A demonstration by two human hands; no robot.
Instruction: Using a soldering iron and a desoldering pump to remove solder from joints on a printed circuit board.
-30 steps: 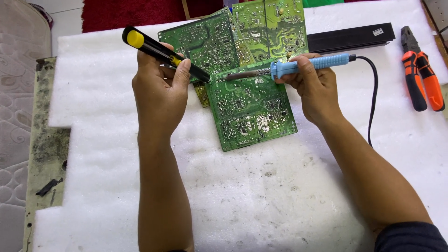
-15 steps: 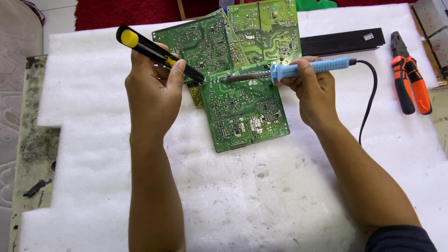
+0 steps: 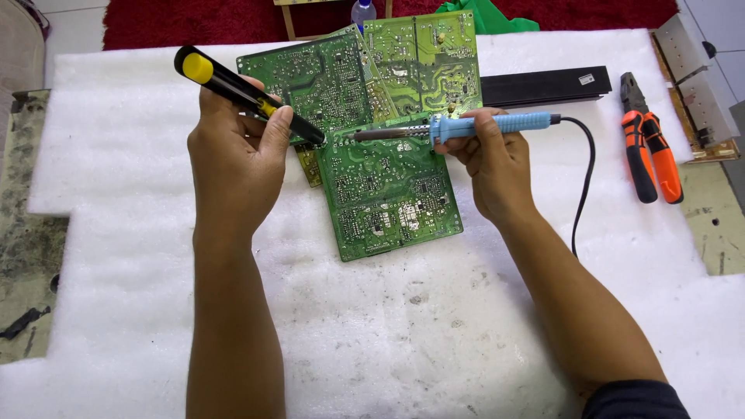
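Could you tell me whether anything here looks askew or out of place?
The green circuit boards lie overlapped and tilted, not squared. The white foam sheet is speckled with dark marks. Otherwise nothing stands out.

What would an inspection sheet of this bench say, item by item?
Surface: white foam sheet, speckled with grime, laid over a stained bench.
Job's things: front board lies flat over two more boards; iron tip and yellow-black tool meet at its upper left corner.
Clutter: orange pliers, black bar, metal part, all at the right.
Hands: left hand grips the tool; right hand grips the iron's blue handle.
Cables: black cord runs from the iron down past the right wrist.
Surroundings: red rug, green bag, bottle beyond the bench.
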